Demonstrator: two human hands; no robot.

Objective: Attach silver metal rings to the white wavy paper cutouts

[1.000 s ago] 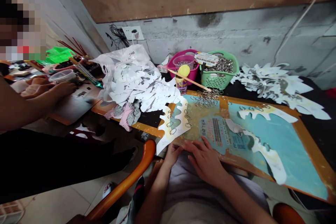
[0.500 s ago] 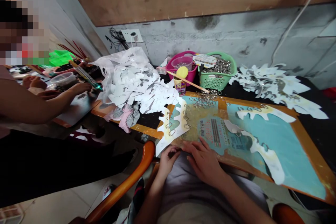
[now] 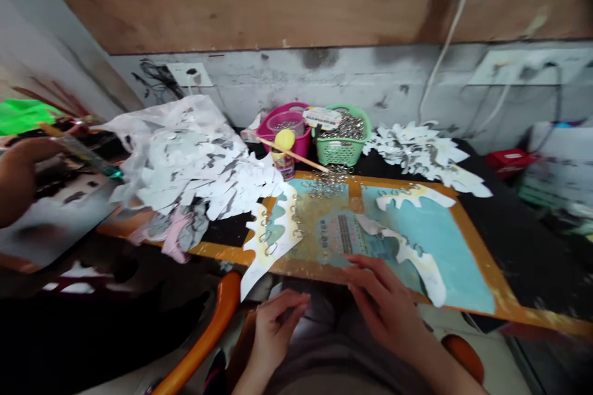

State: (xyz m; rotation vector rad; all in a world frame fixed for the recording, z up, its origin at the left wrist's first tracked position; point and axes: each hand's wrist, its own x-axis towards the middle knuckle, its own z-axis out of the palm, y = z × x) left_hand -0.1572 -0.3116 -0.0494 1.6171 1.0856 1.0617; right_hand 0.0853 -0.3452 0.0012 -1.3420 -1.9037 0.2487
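Note:
My left hand [image 3: 278, 327] is over my lap, in front of the board's near edge, thumb and fingertips pinched together; whatever they hold, if anything, is too small to make out. With fingers stretched out and apart, my right hand [image 3: 386, 305] reaches over the near edge of the blue board [image 3: 458, 247] and holds nothing. White jagged paper cutouts with metal rings lie on the board: one at the left [image 3: 278, 237], a curved one [image 3: 428, 274] nearest my right hand, and another farther back [image 3: 417, 197]. Loose metal rings [image 3: 331, 182] are heaped at the board's far edge.
Behind the board stand a green basket [image 3: 343, 151] of metal rings, a pink basket [image 3: 301, 142] and a small tin [image 3: 283, 166] with a stick across it. White cutouts fill a plastic bag [image 3: 185, 160]; more [image 3: 426, 154] lie right. A co-worker's arm [image 3: 23, 166] is at left.
The view has swung to the right. My hands have drawn farther apart; the left still pinches, while the right has its fingers extended over the board's edge.

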